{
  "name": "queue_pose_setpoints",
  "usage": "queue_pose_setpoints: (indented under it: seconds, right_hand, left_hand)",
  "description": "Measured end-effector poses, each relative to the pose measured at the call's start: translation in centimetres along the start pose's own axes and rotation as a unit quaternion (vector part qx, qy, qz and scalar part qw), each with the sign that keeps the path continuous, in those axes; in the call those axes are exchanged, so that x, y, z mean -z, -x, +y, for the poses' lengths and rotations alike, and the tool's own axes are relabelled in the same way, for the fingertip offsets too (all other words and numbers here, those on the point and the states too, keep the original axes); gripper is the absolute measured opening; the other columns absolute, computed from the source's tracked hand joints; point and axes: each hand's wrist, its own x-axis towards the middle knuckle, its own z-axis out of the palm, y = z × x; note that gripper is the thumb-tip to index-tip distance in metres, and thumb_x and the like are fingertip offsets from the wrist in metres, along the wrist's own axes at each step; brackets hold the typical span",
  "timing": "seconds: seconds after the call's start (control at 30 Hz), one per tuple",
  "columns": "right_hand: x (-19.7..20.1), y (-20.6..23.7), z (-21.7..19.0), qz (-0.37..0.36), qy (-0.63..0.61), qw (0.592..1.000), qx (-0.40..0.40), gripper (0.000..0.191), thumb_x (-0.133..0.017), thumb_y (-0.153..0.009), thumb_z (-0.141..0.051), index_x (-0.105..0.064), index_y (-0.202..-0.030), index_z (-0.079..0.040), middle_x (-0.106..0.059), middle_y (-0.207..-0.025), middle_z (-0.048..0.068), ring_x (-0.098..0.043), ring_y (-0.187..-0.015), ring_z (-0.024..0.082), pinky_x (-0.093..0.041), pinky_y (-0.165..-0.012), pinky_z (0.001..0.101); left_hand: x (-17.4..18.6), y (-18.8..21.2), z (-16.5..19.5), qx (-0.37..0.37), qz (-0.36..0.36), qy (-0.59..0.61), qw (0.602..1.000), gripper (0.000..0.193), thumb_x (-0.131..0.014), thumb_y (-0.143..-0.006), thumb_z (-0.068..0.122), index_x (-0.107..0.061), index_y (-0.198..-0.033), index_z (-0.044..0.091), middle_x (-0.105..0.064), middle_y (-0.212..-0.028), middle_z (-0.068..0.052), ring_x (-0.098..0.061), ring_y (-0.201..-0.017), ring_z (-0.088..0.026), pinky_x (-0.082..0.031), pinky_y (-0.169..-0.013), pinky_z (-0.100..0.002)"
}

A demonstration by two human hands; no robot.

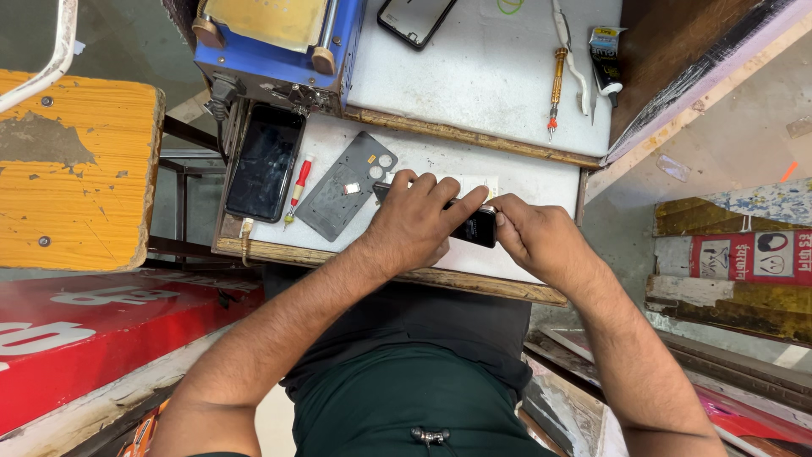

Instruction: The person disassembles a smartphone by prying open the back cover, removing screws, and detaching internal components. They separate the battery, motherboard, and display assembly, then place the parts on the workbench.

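While I am scanning from the left, I am seeing a worn yellow stool (76, 169) standing clear of the white table (541, 182), with a gap of floor between them. On the table's left end a black phone (265, 161) is lying flat, and a red-handled screwdriver (297, 191) is lying just beside it. Next to that a grey back cover (347, 186) is lying tilted, close to my left hand (414, 224).

My left hand is lying over the dark phone (474, 224), its fingers (461, 201) curling across the top face and clamping it. The phone is sitting at the middle of the lower table, near the front wooden edge (474, 283), with only its right end showing past my knuckles. My right hand (541, 241) is meeting that end, its thumb tip pressing against the phone's corner; the other fingers are folding under, so I cannot tell how they are gripping.

Behind the hands a bare strip of table is running to the raised shelf (491, 76), where a blue machine (279, 46), another phone (414, 19) and an orange-handled tool (556, 89) are lying well apart from my hands. To the right the table is ending just beyond my right hand, with a drop to the floor.
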Motion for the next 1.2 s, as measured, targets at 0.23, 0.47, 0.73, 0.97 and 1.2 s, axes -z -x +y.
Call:
queue_pose_setpoints:
  seconds: [0.23, 0.47, 0.73, 0.97, 1.2]
  right_hand:
    - [-1.6, -0.2, 1.4, -0.002, -0.042, 0.999, 0.02, 0.02, -0.053, -0.102, -0.018, -0.061, -0.117, -0.008, -0.071, -0.069, 0.012, -0.073, -0.062, 0.031, -0.059, -0.058, 0.0422]
    - [-3.6, -0.2, 2.8, -0.012, -0.103, 0.994, 0.029, 0.022, -0.05, -0.102, -0.014, -0.061, -0.118, -0.005, -0.076, -0.084, 0.015, -0.076, -0.077, 0.034, -0.061, -0.071, 0.0423]
    - [-3.4, -0.8, 2.8, -0.03, -0.105, 0.994, 0.024, 0.024, -0.055, -0.101, -0.018, -0.067, -0.118, -0.004, -0.076, -0.088, 0.016, -0.075, -0.078, 0.033, -0.059, -0.074, 0.0418]
    - [-5.8, -1.7, 1.3, -0.006, -0.147, 0.984, -0.102, 0.03, -0.073, -0.093, -0.021, -0.071, -0.115, -0.002, -0.077, -0.082, 0.016, -0.074, -0.073, 0.023, -0.059, -0.068, 0.0349]
    - [-8.2, -1.1, 1.2, 0.106, -0.548, 0.819, -0.132, 0.042, -0.065, -0.098, -0.013, -0.058, -0.135, 0.006, -0.071, -0.111, 0.015, -0.072, -0.094, 0.019, -0.065, -0.077, 0.0327]
  left_hand:
    - [0.5, -0.5, -1.1, -0.038, -0.051, -0.031, 0.997, 0.071, -0.073, -0.083, 0.013, -0.047, -0.149, 0.022, -0.061, -0.108, -0.005, -0.061, -0.087, -0.022, -0.043, -0.081, -0.049]
    - [0.7, -0.7, -1.7, -0.078, -0.109, -0.057, 0.989, 0.067, -0.074, -0.085, 0.021, -0.049, -0.147, 0.023, -0.062, -0.107, -0.004, -0.064, -0.09, -0.023, -0.048, -0.081, -0.052]
    - [0.3, -0.9, -2.0, -0.092, -0.091, -0.108, 0.986, 0.06, -0.066, -0.096, 0.028, -0.044, -0.152, 0.026, -0.061, -0.114, -0.004, -0.063, -0.098, -0.024, -0.047, -0.097, -0.061]
    - [1.2, -2.1, -1.8, -0.083, -0.038, -0.17, 0.981, 0.073, -0.063, -0.094, 0.035, -0.027, -0.158, 0.041, -0.049, -0.139, -0.013, -0.05, -0.126, -0.033, -0.033, -0.115, -0.065]
    - [3.1, 1.0, -2.1, 0.26, 0.094, 0.074, 0.958, 0.099, -0.08, -0.08, 0.022, -0.015, -0.154, 0.014, -0.037, -0.149, -0.028, -0.038, -0.139, -0.043, -0.034, -0.109, -0.06]
